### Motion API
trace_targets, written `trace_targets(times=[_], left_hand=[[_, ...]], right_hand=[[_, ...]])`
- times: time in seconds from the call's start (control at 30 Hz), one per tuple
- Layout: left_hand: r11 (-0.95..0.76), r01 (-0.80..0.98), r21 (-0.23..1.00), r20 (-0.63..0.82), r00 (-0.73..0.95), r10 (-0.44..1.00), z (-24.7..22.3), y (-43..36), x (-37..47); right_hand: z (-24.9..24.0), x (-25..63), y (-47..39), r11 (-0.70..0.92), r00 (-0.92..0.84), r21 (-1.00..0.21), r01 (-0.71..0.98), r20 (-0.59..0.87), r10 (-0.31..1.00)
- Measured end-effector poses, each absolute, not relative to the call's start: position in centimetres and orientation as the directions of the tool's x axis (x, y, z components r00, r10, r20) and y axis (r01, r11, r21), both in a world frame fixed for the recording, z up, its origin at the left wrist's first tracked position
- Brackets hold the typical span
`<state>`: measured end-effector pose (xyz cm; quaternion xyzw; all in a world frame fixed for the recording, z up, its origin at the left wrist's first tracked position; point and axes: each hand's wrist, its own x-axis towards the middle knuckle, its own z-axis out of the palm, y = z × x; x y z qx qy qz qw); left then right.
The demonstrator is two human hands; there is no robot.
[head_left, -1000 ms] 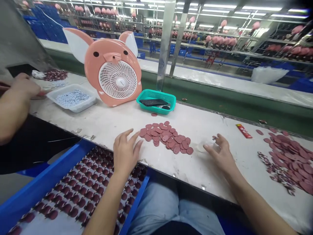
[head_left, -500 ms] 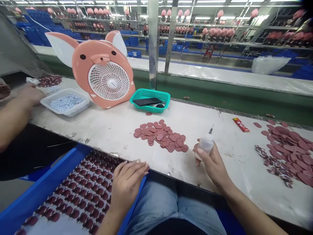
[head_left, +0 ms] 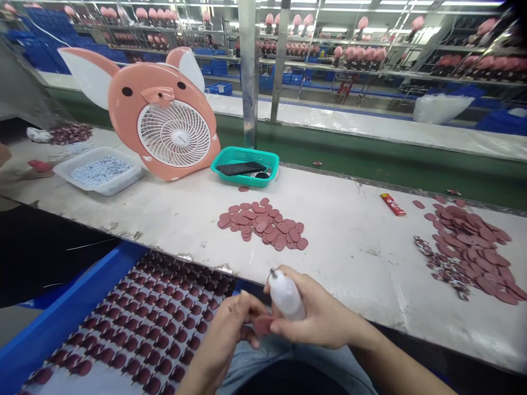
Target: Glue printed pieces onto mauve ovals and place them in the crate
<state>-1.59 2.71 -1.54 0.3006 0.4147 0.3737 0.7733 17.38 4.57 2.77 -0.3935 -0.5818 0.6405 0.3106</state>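
My right hand (head_left: 319, 312) is wrapped round a white squeeze bottle (head_left: 287, 296) with a thin metal nozzle, tilted over the table's front edge. Just left of it, the fingers of my left hand (head_left: 228, 332) are closed on a dark pink oval piece (head_left: 262, 325), whose right side meets my right fingers. Part of the piece is hidden by the fingers. Beyond the hands, a loose pile of similar flat oval pieces (head_left: 263, 222) lies on the white table (head_left: 341, 230). Below my left hand, rows of dark red parts (head_left: 135, 329) fill a blue bin (head_left: 61, 299).
A pink pig-shaped fan (head_left: 162, 123) stands behind a white tray of small bits (head_left: 99, 171). Beside it, a green basket (head_left: 245, 151) holds a phone (head_left: 241, 168). At right lie a red wrapper (head_left: 393, 204), larger oval pieces (head_left: 473, 241) and small glossy parts (head_left: 440, 266). Another person's arm shows at far left.
My right hand has brought the bottle left and down beside my left hand, tipping it. My left hand has moved right off the table edge. The other person's arm has drawn back left.
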Motion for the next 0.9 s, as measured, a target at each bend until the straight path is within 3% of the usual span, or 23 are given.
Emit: trace_targets(times=[0.07,0.17,0.3,0.4,0.5,0.6,0.73,0.8,0.9], left_hand=[[0.674,-0.198,0.712,-0.443,0.618,0.650,-2.7,2.9,-1.6],[0.748,-0.130,0.650,-0.429,0.750,0.503,-4.0,2.4,-0.7],[0.789,-0.220,0.573,-0.393,0.772,0.500,-4.4,1.8,0.1],[0.775,-0.347,0.528,-0.413,0.692,0.591,-3.5,2.0,-0.1],[0.647,-0.545,0.532,-0.479,0.437,0.762,-1.7,2.2,0.1],[0.472,-0.655,0.590,-0.515,0.144,0.845,0.4,2.1,1.0],[0.379,-0.661,0.648,-0.491,0.018,0.871,2.2,1.8,2.1],[0.367,-0.651,0.664,-0.483,0.001,0.876,2.6,1.6,2.3],[0.356,-0.631,0.689,-0.469,-0.015,0.883,2.8,1.3,2.3]], right_hand=[[3.5,18.4,4.8,-0.062,-0.620,-0.982,0.179,-0.162,0.768],[4.0,19.1,4.8,-0.018,-0.715,-0.961,0.276,-0.217,0.664],[3.6,19.6,4.3,-0.022,-0.612,-0.967,0.254,-0.178,0.771],[3.5,21.1,3.7,0.008,-0.392,-0.942,0.334,-0.132,0.911],[3.7,23.0,3.2,0.033,-0.246,-0.904,0.427,-0.080,0.966],[3.5,24.0,2.8,0.086,-0.073,-0.953,0.291,0.067,0.995],[2.5,22.5,1.4,0.210,0.198,-0.972,-0.108,0.186,0.962],[2.1,21.2,0.3,0.287,0.248,-0.948,-0.134,0.249,0.936],[2.8,19.6,-0.7,0.396,0.210,-0.918,0.012,0.389,0.897]])
